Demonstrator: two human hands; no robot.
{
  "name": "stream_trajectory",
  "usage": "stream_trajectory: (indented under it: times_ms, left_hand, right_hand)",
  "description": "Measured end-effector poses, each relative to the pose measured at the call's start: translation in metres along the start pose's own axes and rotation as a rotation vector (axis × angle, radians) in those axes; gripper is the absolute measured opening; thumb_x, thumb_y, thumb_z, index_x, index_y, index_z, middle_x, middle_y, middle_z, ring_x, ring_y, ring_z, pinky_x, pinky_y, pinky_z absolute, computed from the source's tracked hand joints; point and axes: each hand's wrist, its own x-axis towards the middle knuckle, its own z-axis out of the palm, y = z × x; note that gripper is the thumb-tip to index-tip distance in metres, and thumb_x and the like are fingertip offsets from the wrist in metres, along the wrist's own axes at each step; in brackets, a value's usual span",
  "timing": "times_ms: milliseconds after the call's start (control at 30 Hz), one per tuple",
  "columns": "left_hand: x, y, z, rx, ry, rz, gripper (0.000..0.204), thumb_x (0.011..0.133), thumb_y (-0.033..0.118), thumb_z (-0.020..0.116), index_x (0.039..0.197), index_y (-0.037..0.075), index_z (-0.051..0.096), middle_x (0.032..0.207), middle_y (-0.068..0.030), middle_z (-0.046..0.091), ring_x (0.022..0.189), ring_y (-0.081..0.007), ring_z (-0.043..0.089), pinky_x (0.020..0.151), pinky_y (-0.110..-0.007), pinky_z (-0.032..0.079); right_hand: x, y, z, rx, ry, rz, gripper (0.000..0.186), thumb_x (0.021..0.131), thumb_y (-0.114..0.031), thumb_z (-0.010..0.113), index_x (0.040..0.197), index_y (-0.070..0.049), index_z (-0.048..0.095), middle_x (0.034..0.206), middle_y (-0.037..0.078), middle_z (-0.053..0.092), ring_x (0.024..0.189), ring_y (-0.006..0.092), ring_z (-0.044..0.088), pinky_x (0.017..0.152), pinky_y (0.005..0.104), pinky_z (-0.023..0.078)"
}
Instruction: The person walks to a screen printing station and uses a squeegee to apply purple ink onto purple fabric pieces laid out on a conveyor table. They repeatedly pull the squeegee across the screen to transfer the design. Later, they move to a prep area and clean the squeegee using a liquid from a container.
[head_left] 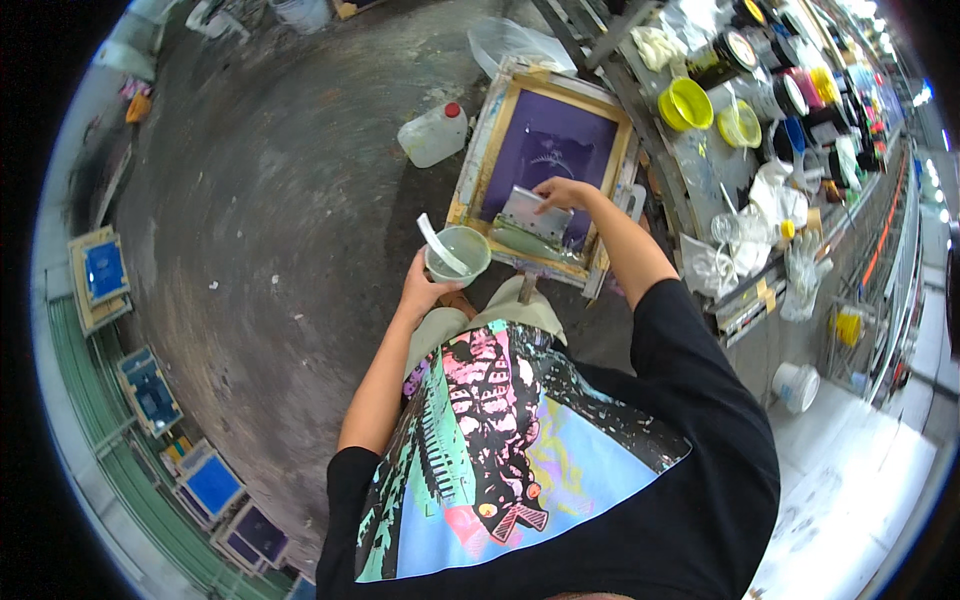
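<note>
My left hand point(420, 292) grips a round bowl point(484, 268) of pale grey-green ink, held beside the near left corner of a screen-printing frame. A white spatula point(437, 243) leans in the bowl with its handle sticking out over the rim. My right hand point(566, 194) is closed on the top edge of a flat, pale scraper point(528, 211), tilted over the near part of the screen. Purple mesh point(570, 125) fills the wooden frame point(484, 140), and a faint design shows in it. A band of greenish ink point(527, 241) lies along the near end, by the scraper's lower edge.
A white jug with a red cap point(433, 136) stands on the floor left of the frame. To the right, a long bench point(690, 165) carries yellow bowls point(686, 104), jars and rags. Several blue-meshed screens point(212, 485) lean along the far left; a white bucket point(796, 386) sits at right.
</note>
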Motion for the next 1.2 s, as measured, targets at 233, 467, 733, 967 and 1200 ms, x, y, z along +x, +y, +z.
stream_trajectory:
  times_ms: [233, 467, 733, 967, 1200]
  left_hand:
    - [0.035, 0.019, 0.020, 0.309, 0.010, 0.098, 0.103, 0.059, 0.010, 0.094, 0.150, 0.006, 0.046, 0.141, -0.0116, 0.061, 0.133, -0.0262, 0.056, 0.113, -0.039, 0.043]
    - [0.069, 0.050, 0.064, 0.172, -0.293, 0.120, 0.096, 0.058, 0.003, 0.094, 0.144, 0.006, 0.052, 0.137, -0.0102, 0.063, 0.130, -0.0254, 0.058, 0.111, -0.040, 0.045]
    - [0.063, 0.108, 0.092, -0.080, -0.319, 0.097, 0.098, 0.061, 0.006, 0.096, 0.143, 0.008, 0.042, 0.139, -0.0122, 0.056, 0.133, -0.0269, 0.053, 0.110, -0.041, 0.044]
    - [0.052, 0.157, 0.090, -0.395, -0.272, 0.296, 0.101, 0.061, 0.014, 0.098, 0.144, 0.005, 0.042, 0.138, -0.0148, 0.056, 0.127, -0.0263, 0.057, 0.107, -0.038, 0.047]
    - [0.040, 0.182, 0.076, -0.470, -0.168, 0.372, 0.093, 0.063, 0.013, 0.097, 0.143, 0.004, 0.050, 0.133, -0.0133, 0.062, 0.121, -0.0236, 0.061, 0.104, -0.037, 0.049]
  right_hand:
    - [-0.095, -0.035, -0.021, 0.348, 0.083, -0.157, 0.047, 0.092, -0.025, 0.081, 0.132, -0.006, 0.067, 0.092, -0.006, 0.067, 0.075, 0.0040, 0.053, 0.062, 0.0236, 0.041]
    - [-0.229, -0.117, 0.033, 0.480, 0.642, -0.494, 0.042, 0.092, -0.006, 0.080, 0.130, -0.001, 0.063, 0.109, 0.002, 0.071, 0.099, 0.0087, 0.063, 0.091, 0.0249, 0.049]
    - [-0.274, -0.154, 0.118, 0.182, 1.347, -0.537, 0.049, 0.092, 0.000, 0.077, 0.134, -0.003, 0.052, 0.119, 0.010, 0.069, 0.104, 0.0150, 0.066, 0.088, 0.0279, 0.052]
    - [-0.270, -0.156, 0.124, 0.076, 1.458, -0.595, 0.054, 0.092, 0.001, 0.077, 0.137, -0.002, 0.047, 0.120, 0.013, 0.065, 0.106, 0.0196, 0.067, 0.088, 0.0311, 0.054]
    - [-0.266, -0.180, 0.129, -0.216, 1.500, -0.617, 0.042, 0.089, -0.005, 0.082, 0.128, -0.003, 0.066, 0.111, 0.003, 0.072, 0.078, 0.0001, 0.052, 0.060, 0.0191, 0.039]
